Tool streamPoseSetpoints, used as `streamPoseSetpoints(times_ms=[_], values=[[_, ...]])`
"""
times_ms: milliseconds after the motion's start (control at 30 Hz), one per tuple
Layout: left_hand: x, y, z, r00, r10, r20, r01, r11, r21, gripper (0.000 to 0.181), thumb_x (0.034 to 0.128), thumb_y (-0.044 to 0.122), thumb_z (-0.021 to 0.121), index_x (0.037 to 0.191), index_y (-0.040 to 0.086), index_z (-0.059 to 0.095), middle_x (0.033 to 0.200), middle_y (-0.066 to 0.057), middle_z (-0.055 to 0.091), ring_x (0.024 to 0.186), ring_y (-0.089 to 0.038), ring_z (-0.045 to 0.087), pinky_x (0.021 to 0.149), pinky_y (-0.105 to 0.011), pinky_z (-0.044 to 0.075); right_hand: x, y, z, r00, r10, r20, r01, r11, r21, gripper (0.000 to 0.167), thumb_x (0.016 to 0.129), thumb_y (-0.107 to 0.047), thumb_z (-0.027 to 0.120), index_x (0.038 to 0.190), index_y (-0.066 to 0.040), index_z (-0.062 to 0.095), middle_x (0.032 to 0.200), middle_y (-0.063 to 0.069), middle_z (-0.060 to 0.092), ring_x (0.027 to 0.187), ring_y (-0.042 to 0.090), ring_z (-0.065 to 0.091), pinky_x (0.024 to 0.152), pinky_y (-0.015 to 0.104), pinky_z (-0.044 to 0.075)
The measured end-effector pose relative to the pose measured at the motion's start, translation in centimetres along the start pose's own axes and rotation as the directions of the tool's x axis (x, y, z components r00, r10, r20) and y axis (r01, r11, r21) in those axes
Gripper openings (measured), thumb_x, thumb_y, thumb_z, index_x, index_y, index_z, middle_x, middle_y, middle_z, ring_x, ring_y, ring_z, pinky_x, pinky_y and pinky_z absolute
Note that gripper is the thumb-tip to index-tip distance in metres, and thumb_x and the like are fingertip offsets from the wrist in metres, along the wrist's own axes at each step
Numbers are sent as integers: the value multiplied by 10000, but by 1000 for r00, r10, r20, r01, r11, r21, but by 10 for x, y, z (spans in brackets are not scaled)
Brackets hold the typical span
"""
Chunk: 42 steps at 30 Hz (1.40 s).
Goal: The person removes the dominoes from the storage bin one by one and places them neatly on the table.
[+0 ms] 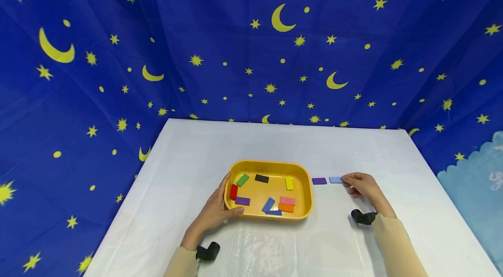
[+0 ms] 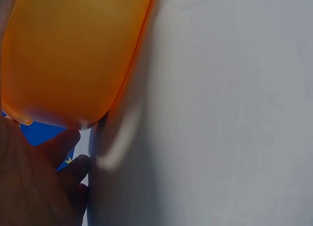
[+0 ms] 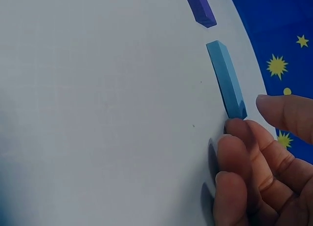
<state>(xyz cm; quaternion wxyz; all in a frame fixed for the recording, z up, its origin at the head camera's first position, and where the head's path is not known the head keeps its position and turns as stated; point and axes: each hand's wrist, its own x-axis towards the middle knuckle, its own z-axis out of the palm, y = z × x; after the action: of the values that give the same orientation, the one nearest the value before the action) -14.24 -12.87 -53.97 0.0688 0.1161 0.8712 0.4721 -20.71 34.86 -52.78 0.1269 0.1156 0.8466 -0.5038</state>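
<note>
Right hand [image 1: 363, 185] isn't pinching anything: thumb's clear of the light blue block [image 1: 335, 179], fingers loosely curled at its right end. Block's on the white table [image 1: 353, 148], just right of the purple block [image 1: 319, 181], small gap between. Biggest risk imo: a fingertip catches that end and knocks it crooked. Left hand [image 1: 212, 211] holds the yellow tray [image 1: 271, 167] by its corner, so a rightward shove could bump the purple one.
</note>
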Motion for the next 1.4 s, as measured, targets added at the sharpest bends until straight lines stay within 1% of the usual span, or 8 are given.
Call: streamPoseSetpoints(times_ms=[200, 333, 500, 667, 867, 1000, 1233, 1400], values=[[0, 0, 0, 1000, -7, 3, 7, 1000, 7, 1068, 748, 491, 765, 1526, 355, 47, 1497, -171, 291, 1313, -404, 316, 1013, -641, 233, 0, -4, -1, 1000, -7, 4, 7, 998, -56, 422, 937, -282, 610, 1144, 84, 573, 776, 35, 608, 591, 132, 543, 529, 280, 498], [0, 0, -1, 1000, -3, 1, 3, 1000, 4, 1070, 746, 483, 768, 1525, 363, 44, 1499, -177, 285, 1313, -413, 311, 1009, -646, 234, 2, -17, -2, 999, -27, -19, 24, 993, -119, 454, 931, -324, 612, 1146, 74, 576, 783, 82, 610, 566, 140, 506, 525, 285, 485], [0, 0, -2, 1000, 2, -4, -2, 1000, -1, 1067, 746, 484, 765, 1523, 371, 43, 1506, -175, 272, 1316, -415, 306, 1004, -651, 236, 5, -48, 6, 996, -87, -31, 80, 982, -172, 456, 924, -338, 620, 1146, 59, 589, 857, 156, 623, 571, 147, 507, 545, 301, 487], [-1, -1, -3, 1000, -11, -7, 11, 1000, -3, 1066, 739, 485, 772, 1517, 393, 50, 1506, -157, 280, 1318, -394, 316, 1012, -636, 242, 8, -89, 28, 985, -169, 29, 171, 965, -199, 416, 919, -352, 629, 1098, 24, 624, 916, 223, 626, 605, 195, 532, 586, 308, 509], [-1, -1, -3, 1000, -14, -12, 14, 1000, 4, 1058, 736, 489, 772, 1517, 392, 64, 1506, -156, 281, 1316, -395, 317, 1009, -639, 242, 10, -141, 59, 952, -278, 126, 299, 933, -199, 365, 898, -365, 658, 979, -9, 652, 850, 172, 627, 696, 328, 588, 661, 439, 535], [0, 0, -3, 1000, -12, -11, 12, 1000, 5, 1057, 736, 492, 771, 1516, 393, 65, 1509, -152, 276, 1319, -388, 316, 1015, -631, 242, 12, -166, 82, 923, -327, 201, 366, 909, -199, 317, 890, -354, 672, 901, -38, 659, 775, 103, 622, 680, 317, 604, 622, 398, 540], [1, -1, -1, 1000, -13, -2, 13, 1000, -2, 1057, 739, 492, 769, 1515, 399, 57, 1516, -150, 262, 1325, -389, 306, 1017, -633, 235, 8, -181, 124, 890, -285, 356, 384, 889, -248, 327, 908, -334, 649, 870, -14, 707, 773, 112, 649, 686, 322, 630, 606, 342, 529], [2, 0, 0, 1000, -6, -1, 6, 1000, 2, 1057, 742, 492, 767, 1516, 394, 53, 1511, -143, 274, 1322, -375, 318, 1023, -619, 242, 4, -180, 143, 856, -236, 460, 391, 878, -277, 367, 911, -329, 645, 834, 24, 708, 728, 109, 648, 718, 361, 647, 646, 416, 539]])
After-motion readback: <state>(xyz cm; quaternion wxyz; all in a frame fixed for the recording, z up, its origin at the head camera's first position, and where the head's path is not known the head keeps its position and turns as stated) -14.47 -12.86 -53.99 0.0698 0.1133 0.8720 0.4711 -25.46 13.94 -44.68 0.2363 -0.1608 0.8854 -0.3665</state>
